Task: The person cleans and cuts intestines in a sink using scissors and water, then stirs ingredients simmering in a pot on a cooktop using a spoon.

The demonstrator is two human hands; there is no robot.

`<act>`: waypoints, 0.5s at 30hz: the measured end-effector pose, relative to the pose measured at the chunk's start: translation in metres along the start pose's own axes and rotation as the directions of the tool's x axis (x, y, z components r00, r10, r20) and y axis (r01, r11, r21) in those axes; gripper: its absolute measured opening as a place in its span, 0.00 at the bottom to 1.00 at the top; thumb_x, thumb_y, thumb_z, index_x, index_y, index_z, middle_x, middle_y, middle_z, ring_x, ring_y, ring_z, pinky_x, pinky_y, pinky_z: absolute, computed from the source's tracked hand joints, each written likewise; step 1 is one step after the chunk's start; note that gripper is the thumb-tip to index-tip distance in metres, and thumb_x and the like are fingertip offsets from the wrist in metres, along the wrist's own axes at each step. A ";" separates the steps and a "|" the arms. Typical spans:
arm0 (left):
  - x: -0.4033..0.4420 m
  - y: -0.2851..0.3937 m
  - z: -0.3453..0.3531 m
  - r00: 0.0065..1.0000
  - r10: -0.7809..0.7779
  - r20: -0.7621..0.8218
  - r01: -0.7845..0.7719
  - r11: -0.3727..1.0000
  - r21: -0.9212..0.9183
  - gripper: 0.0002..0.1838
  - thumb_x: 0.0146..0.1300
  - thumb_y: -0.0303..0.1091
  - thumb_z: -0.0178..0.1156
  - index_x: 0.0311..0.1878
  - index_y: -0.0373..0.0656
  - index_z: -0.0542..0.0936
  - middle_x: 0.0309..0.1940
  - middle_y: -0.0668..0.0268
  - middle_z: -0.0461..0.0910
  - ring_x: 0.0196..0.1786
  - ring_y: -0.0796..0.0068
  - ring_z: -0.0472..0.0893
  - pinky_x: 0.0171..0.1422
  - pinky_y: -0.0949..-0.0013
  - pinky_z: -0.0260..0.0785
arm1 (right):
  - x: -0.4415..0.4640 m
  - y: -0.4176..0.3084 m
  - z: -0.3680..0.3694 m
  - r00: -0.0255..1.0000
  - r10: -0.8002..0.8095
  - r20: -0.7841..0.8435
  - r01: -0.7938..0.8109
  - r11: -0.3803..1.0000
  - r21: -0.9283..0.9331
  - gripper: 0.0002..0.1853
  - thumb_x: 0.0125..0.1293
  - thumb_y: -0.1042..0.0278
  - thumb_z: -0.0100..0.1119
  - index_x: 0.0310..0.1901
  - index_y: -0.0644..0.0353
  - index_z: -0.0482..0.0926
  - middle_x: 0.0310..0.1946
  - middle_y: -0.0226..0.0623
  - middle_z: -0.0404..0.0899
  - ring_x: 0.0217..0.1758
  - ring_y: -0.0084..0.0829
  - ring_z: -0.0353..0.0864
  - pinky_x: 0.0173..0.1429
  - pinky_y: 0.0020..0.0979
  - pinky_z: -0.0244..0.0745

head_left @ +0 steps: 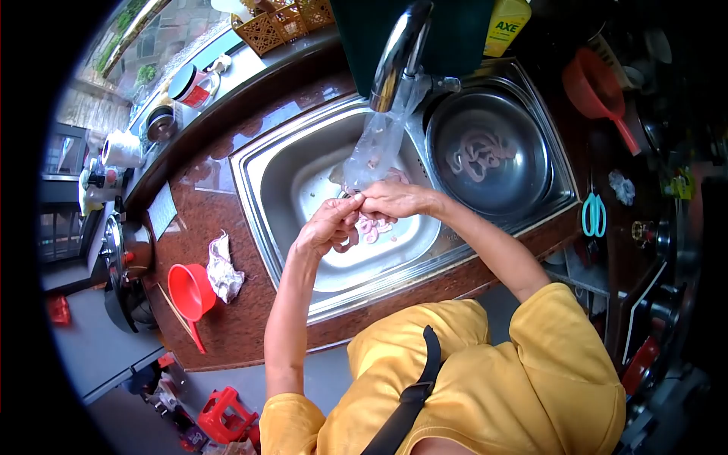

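Over the left basin of the steel sink [284, 178], my left hand [334, 222] and my right hand [394, 200] meet, fingertips together. Both are closed on something small that I cannot make out. Just beyond them a clear plastic bag [379, 140] hangs below the chrome faucet [394, 64]. Pale pink fleshy strips [371, 230] lie in the basin beneath my hands. In the right basin sits a round metal bowl [485, 114], with more long pale strips [479, 154] coiled in it.
A red ladle [191, 292] and a crumpled cloth [224, 269] lie on the left counter. To the right are turquoise-handled scissors [594, 215] and a red strainer-like scoop [595, 87]. A yellow bottle [506, 28] stands behind the sink. A red stool [226, 415] is on the floor.
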State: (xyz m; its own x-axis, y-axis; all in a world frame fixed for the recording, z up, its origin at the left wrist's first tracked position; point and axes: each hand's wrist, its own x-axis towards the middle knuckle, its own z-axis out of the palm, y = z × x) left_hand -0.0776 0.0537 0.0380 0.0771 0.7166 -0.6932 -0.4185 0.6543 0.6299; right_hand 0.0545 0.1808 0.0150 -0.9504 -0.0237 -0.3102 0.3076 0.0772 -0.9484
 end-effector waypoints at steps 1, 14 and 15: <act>-0.005 0.003 0.004 0.999 0.033 0.013 -0.031 0.995 -0.097 0.25 0.63 0.49 0.50 0.13 0.50 0.59 0.06 0.79 0.48 0.08 0.86 0.47 0.10 0.79 0.43 | -0.001 0.000 0.000 0.999 -0.033 0.020 0.030 0.990 0.139 0.14 0.60 0.65 0.40 0.22 0.63 0.69 0.17 0.35 0.69 0.17 0.24 0.67 0.26 0.24 0.68; -0.074 0.056 0.000 0.920 0.391 -0.020 -0.293 0.654 -0.697 0.24 0.68 0.44 0.40 0.14 0.50 0.58 0.06 0.77 0.51 0.06 0.89 0.44 0.08 0.83 0.34 | -0.020 -0.034 0.000 0.966 -0.257 0.021 0.211 0.834 0.511 0.13 0.63 0.65 0.40 0.24 0.60 0.67 0.17 0.27 0.64 0.18 0.17 0.67 0.26 0.18 0.66; -0.080 0.060 -0.002 0.912 0.406 -0.059 -0.324 0.625 -0.711 0.24 0.68 0.44 0.40 0.14 0.50 0.59 0.06 0.77 0.51 0.07 0.89 0.44 0.08 0.83 0.35 | -0.020 -0.032 0.000 0.966 -0.257 0.028 0.205 0.825 0.526 0.13 0.64 0.65 0.40 0.24 0.60 0.67 0.17 0.27 0.64 0.18 0.17 0.67 0.25 0.18 0.66</act>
State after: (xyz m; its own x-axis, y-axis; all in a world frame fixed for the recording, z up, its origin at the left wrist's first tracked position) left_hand -0.1107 0.0352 0.1307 -0.1524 0.9050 -0.3972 -0.9295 0.0052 0.3687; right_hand 0.0639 0.1789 0.0520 -0.9959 -0.0702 -0.0574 0.0836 -0.4655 -0.8811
